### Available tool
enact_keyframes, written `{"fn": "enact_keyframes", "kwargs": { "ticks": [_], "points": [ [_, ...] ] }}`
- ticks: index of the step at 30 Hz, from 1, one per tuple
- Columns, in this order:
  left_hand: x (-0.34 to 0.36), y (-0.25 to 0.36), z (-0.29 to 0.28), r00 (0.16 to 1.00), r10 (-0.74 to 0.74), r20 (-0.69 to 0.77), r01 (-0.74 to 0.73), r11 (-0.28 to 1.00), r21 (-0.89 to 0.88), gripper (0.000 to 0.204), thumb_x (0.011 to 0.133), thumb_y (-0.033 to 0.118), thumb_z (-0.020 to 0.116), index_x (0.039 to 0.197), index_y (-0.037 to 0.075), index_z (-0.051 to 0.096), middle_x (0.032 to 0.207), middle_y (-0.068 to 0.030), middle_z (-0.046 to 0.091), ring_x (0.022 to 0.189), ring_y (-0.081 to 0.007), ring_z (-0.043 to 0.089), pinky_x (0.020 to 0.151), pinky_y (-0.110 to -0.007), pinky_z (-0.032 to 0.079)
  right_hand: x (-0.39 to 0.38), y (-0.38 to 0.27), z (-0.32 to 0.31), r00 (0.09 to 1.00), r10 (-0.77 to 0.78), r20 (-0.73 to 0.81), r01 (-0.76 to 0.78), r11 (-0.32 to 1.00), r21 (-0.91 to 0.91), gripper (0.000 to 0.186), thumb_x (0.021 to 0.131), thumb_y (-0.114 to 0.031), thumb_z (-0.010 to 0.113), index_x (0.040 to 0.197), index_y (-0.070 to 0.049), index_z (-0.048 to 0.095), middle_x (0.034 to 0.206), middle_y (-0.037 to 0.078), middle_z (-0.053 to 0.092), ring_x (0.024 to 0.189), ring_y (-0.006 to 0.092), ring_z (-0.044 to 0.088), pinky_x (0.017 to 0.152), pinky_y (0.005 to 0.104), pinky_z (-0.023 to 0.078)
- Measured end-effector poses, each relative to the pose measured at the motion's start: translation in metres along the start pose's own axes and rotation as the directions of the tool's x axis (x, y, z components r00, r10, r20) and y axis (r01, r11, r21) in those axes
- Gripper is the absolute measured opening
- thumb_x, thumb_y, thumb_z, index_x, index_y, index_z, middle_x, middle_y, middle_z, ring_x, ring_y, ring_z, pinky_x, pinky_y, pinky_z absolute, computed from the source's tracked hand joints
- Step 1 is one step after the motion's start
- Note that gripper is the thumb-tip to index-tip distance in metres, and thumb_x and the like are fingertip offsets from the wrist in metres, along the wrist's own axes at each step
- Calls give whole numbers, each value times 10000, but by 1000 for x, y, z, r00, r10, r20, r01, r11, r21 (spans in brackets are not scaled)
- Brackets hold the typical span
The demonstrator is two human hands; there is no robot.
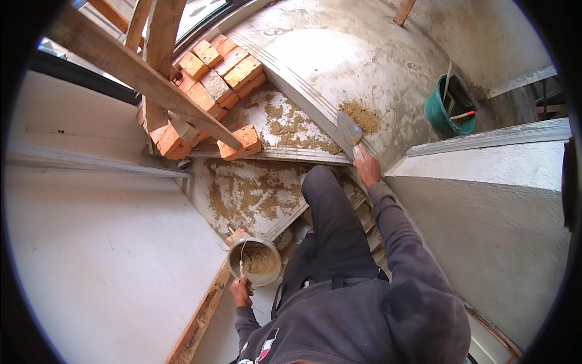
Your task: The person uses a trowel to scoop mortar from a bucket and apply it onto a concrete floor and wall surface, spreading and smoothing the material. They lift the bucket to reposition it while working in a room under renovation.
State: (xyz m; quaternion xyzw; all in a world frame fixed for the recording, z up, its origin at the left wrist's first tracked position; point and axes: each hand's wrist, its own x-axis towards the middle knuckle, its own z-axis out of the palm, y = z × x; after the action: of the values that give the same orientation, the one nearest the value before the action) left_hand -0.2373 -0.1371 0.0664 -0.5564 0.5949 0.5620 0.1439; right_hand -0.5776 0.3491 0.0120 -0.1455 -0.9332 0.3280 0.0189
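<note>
My left hand (pixel 241 292) is closed around the wire handle's grip of a round bucket (pixel 267 279), which has brown mortar (pixel 251 259) in it. In my right hand (pixel 366 166), a trowel (pixel 348 128) is held with its pointed blade forward, over the edge of the upper step. The blade's tip lies beside a small heap of sandy mortar (pixel 362 115) on the pale floor. My right fingers wrap the trowel's handle and hide most of it.
Stacked orange bricks (pixel 209 82) stand on the upper step, with a single brick (pixel 241 144) near its edge. A wooden beam (pixel 139 73) slants above them. At the right are a green bucket (pixel 438 114) and a low plastered wall (pixel 485 188). Mortar-smeared steps (pixel 248 191) drop towards me.
</note>
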Motion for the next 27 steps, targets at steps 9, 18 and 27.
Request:
{"fn": "enact_keyframes", "kwargs": {
  "ticks": [9, 18, 27],
  "points": [
    [-10, -5, -15, 997, -73, -11, 74, 994, 85, 219, 902, 266, 636, 817, 67, 603, 704, -61, 598, 498, -142, 497, 393, -283, 390, 75, 35, 15, 879, 406, -249, -371, 912, 177, 553, 802, -216, 607, 1337, -79, 612, 1033, 228, 705, 908, 381, 686, 766, 443, 547],
    [-9, -18, -14, 998, -48, -30, 49, 997, 55, 212, 912, 265, 638, 866, 60, 612, 713, -58, 602, 507, -139, 503, 394, -278, 384, 26, -35, 29, 749, 637, 183, -561, 462, 687, 502, 943, -217, 535, 1438, -134, 516, 651, 61, 552, 410, 144, 498, 326, 299, 381],
    [-13, -8, -14, 996, -87, -14, 87, 996, 20, 149, 891, 214, 628, 843, 77, 593, 698, -49, 600, 500, -136, 507, 390, -277, 383, 89, -7, 27, 808, 578, 117, -543, 653, 527, 497, 920, -219, 592, 1413, -183, 553, 647, 62, 577, 423, 165, 519, 333, 324, 402]
  ]
}}
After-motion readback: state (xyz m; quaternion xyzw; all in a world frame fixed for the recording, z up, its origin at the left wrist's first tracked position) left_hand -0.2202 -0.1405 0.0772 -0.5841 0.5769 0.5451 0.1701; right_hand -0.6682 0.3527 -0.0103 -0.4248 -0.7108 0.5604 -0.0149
